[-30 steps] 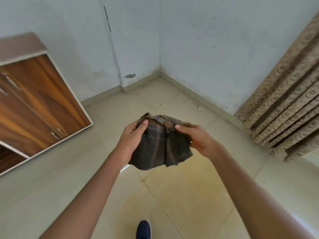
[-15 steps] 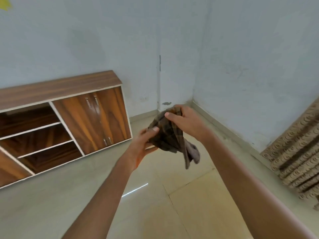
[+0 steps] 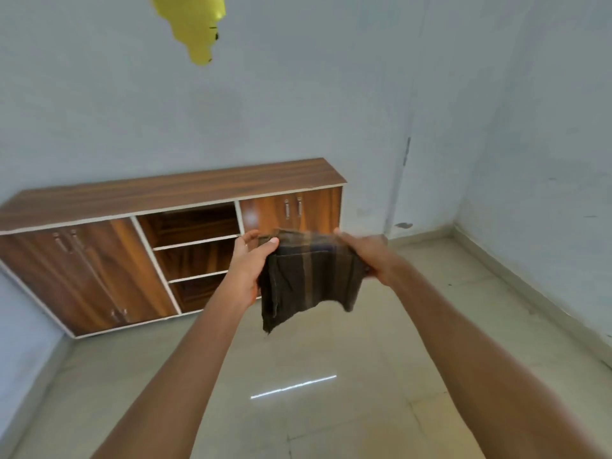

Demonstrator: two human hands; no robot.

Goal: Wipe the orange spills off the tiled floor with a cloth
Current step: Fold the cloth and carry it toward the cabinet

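Head view, left hand, right hand gripping cloth, cabinet behind

Soft even daylight; glare streak on floor tiles; wide-angle edge bending; slight blur.

Cloth: dark brown-grey, faint plaid stripes, folded double. Held in air, top edge pinched between left hand and right hand, lower edge hanging slack, ragged.
Tiled floor: pale beige, glossy, thin grout lines.
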